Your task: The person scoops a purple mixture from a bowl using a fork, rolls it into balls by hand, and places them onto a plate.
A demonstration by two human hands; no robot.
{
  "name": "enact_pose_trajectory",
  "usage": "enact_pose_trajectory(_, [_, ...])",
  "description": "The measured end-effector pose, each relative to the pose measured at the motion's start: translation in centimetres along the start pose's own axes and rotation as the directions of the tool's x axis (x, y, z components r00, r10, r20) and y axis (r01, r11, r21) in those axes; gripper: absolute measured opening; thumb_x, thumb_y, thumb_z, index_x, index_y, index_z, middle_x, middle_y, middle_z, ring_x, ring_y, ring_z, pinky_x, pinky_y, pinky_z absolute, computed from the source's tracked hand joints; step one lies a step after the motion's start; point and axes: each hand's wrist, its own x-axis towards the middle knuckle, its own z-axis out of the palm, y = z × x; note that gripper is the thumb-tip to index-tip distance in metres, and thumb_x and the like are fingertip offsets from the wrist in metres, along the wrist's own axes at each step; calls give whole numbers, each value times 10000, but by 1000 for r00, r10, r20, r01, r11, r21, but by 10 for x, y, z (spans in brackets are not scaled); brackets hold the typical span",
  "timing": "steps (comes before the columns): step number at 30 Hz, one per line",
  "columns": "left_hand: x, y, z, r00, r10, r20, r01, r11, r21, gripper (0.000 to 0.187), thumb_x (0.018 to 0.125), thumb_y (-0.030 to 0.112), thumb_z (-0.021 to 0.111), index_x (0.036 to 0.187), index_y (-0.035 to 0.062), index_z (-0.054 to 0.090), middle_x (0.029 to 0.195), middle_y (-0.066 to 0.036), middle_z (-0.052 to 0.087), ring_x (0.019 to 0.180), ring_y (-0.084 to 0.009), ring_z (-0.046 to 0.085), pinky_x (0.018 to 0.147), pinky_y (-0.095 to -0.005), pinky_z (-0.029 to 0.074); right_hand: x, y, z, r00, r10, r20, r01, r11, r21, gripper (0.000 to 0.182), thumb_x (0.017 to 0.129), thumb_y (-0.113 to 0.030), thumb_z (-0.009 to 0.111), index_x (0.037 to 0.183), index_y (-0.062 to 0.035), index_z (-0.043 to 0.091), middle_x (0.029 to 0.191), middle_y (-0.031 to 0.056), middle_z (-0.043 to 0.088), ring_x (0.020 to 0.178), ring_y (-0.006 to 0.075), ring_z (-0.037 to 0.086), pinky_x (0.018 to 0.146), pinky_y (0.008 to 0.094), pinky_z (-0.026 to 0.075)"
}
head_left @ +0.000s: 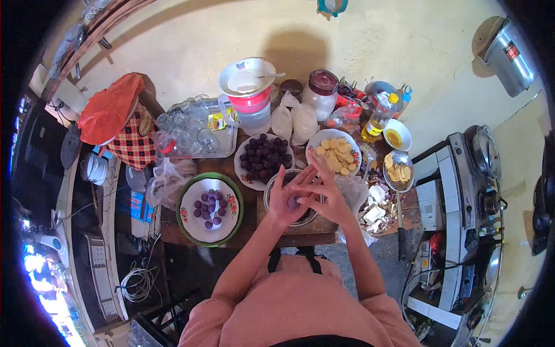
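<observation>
My left hand is held palm up over a metal bowl, its fingers stretched out. A small purple ball lies on its palm. From the right, my right hand reaches across, its fingertips at the ball and its other fingers extended. To the left, a green-rimmed plate with a floral pattern holds several purple balls. Behind my hands stand a plate of darker purple balls and a plate of pale yellow slices.
Glasses fill a tray at the back left. A white bowl tops a container at the back. An oil bottle, a ladle of yellow pieces and scattered peelings are on the right. A stove stands further right.
</observation>
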Motion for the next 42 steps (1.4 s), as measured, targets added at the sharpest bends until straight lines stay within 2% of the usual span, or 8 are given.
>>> enact_pose_trajectory(7, [2,-2,-1,999,-32,-6,31,999,-14,754,873,600,265,1365,28,260,1380,-114,318,1274,-251,307,1060,-369,243,-10,0,13,994,13,-113,-6,998,59,220,637,-263,749,853,-231,726,1446,51,247,1346,334,120,1075,489,85])
enact_pose_trajectory(13, [0,-5,-3,999,-37,-2,37,999,-37,748,872,600,277,1353,27,281,1354,-111,356,1267,-254,322,1058,-370,251,-16,13,20,994,-56,-91,52,997,-55,258,631,-227,742,888,-222,721,1426,62,290,1320,348,198,1068,456,167])
enact_pose_trajectory(16, [-3,-4,3,999,10,-37,-10,1000,-16,720,888,569,262,1346,15,291,1380,-103,331,1268,-251,321,1045,-362,278,-17,7,17,988,55,-143,-48,997,54,274,670,-218,719,944,-216,707,1424,78,287,1319,353,198,1064,464,174])
enact_pose_trajectory(19, [-3,-2,2,998,40,-42,-41,999,-35,701,900,547,246,1348,9,285,1402,-91,307,1278,-248,306,1053,-356,268,-20,9,10,936,258,-240,-181,936,301,295,697,-226,702,992,-224,690,1424,93,283,1320,357,195,1068,469,162])
enact_pose_trajectory(22, [-3,-4,1,999,51,-19,-51,999,6,706,900,548,240,1357,10,268,1413,-86,291,1295,-244,276,1073,-355,228,-24,-3,6,973,156,-171,-158,987,4,297,704,-250,703,1000,-233,688,1427,92,275,1328,351,173,1073,472,142])
enact_pose_trajectory(34, [-8,-7,14,998,57,-26,-52,983,176,722,898,565,206,1374,23,239,1431,-86,252,1329,-221,202,1102,-343,131,-36,-3,16,957,253,-143,-216,948,232,255,661,-244,739,914,-224,715,1447,76,233,1342,349,118,1082,473,106])
enact_pose_trajectory(40, [-7,-9,13,995,97,-35,-88,976,201,709,901,556,215,1371,26,250,1423,-78,271,1307,-211,245,1097,-341,145,-38,-6,21,957,46,-286,-72,994,-82,200,618,-201,769,810,-162,728,1424,96,287,1341,324,164,1072,429,168])
enact_pose_trajectory(42, [-7,-9,13,995,99,-34,-90,977,192,708,900,556,219,1372,29,252,1423,-78,272,1306,-209,248,1096,-341,147,-39,-4,21,962,56,-266,-71,996,-47,209,639,-214,749,843,-176,726,1423,94,282,1331,336,176,1075,452,140])
